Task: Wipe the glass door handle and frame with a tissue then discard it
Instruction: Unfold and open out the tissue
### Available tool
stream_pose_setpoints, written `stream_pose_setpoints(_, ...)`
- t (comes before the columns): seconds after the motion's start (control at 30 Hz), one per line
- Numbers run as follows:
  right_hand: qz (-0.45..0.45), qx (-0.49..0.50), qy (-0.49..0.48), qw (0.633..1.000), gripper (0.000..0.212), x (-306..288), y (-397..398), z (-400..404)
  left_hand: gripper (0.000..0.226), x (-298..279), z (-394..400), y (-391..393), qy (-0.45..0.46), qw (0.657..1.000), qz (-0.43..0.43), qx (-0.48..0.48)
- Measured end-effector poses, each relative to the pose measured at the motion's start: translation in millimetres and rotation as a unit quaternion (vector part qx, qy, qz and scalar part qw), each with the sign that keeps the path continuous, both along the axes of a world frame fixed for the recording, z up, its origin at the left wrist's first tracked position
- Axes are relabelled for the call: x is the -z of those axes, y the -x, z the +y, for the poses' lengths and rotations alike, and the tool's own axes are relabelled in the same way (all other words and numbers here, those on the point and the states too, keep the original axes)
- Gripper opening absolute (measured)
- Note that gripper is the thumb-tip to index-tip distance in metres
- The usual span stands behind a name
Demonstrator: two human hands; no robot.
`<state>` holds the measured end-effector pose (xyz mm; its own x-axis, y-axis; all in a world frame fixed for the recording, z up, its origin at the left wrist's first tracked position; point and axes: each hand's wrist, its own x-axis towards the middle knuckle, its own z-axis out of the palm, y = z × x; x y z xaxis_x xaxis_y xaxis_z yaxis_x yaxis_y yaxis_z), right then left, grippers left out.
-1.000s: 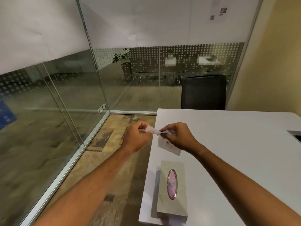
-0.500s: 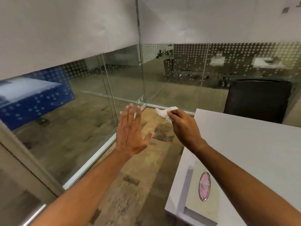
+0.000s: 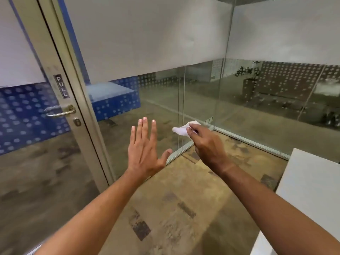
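Centrally in the head view, the left hand (image 3: 142, 153) is raised with its back to the camera, fingers (image 3: 145, 129) straight and slightly spread, thumb angled out to the right; it holds nothing and touches nothing. Just right of it, the right hand (image 3: 207, 144) pinches a crumpled white tissue (image 3: 181, 128) between thumb and curled fingers, with the tissue projecting to the upper left of the knuckles. The tissue is in the air at mid frame, in front of the glass partition (image 3: 202, 92), well apart from the door.

At the left of the frame stands the glass door (image 3: 24, 116), its metal frame (image 3: 60, 57) running diagonally from the upper left down toward the lower centre. The lever door handle (image 3: 58, 111) sits at the left centre, mounted on the frame stile. A "PULL" plate (image 3: 61, 86) is directly above it, and a keyhole (image 3: 77, 122) just below right. A corner of the white desk (image 3: 312, 181) shows at the right edge. Patterned carpet floor (image 3: 174, 208) fills the lower centre.
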<state>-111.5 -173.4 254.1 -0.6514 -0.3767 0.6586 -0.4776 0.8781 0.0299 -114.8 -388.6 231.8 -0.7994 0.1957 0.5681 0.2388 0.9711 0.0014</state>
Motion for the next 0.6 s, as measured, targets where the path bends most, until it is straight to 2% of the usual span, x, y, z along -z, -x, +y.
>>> stream_pose_setpoints(0.07, -0.009, -0.013, 0.027, 1.000, 0.057, -3, 7, -31, 0.101, -1, -37, 3, -0.004, 1.000, 0.006, -0.016)
stream_pose_setpoints(0.17, 0.057, -0.083, 0.024, 0.995, 0.029, -7, 17, -97, 0.102, -1, -92, 7, -0.001, 0.999, 0.010, -0.051)
stream_pose_setpoints(0.2, 0.090, -0.107, 0.011, 0.990, 0.026, -6, 22, -114, 0.102, -1, -110, 8, 0.001, 0.998, 0.012, -0.063)
stream_pose_setpoints(0.33, 0.140, -0.146, 0.012, 0.979, 0.028, -1, 48, -179, 0.101, 0, -177, 6, 0.002, 0.994, 0.017, -0.109)
stream_pose_setpoints(0.6, 0.139, -0.228, 0.023, 0.963, 0.031, 12, 100, -291, 0.101, 10, -279, 15, 0.013, 0.981, 0.025, -0.190)
